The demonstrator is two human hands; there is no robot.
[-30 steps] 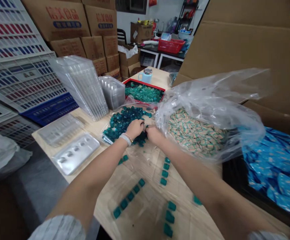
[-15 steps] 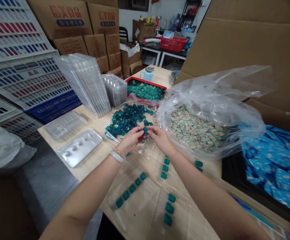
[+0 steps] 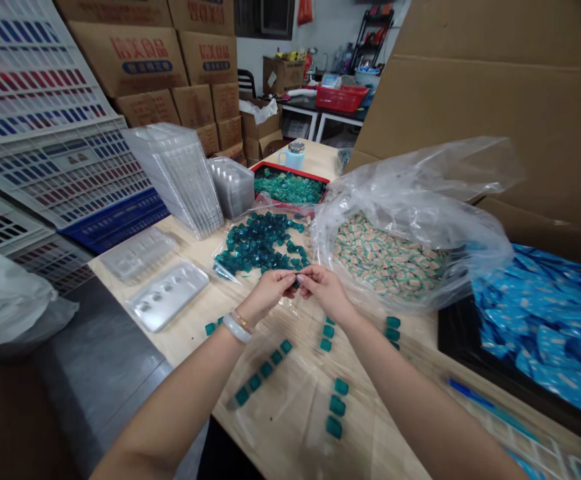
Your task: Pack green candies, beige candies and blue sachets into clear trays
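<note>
Left grip (image 3: 267, 293) and right grip (image 3: 326, 291) pinch one piece (image 3: 297, 283) (dark teal).

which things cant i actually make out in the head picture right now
All in the head view:
- small dark piece: shape mostly covered by the fingertips of the left hand and right hand
- left teal row: whether it continues behind the left wrist
- right teal row: near end, hidden by the right forearm
- white bag: cut off by the left edge
- small packets: any print, too small
</note>
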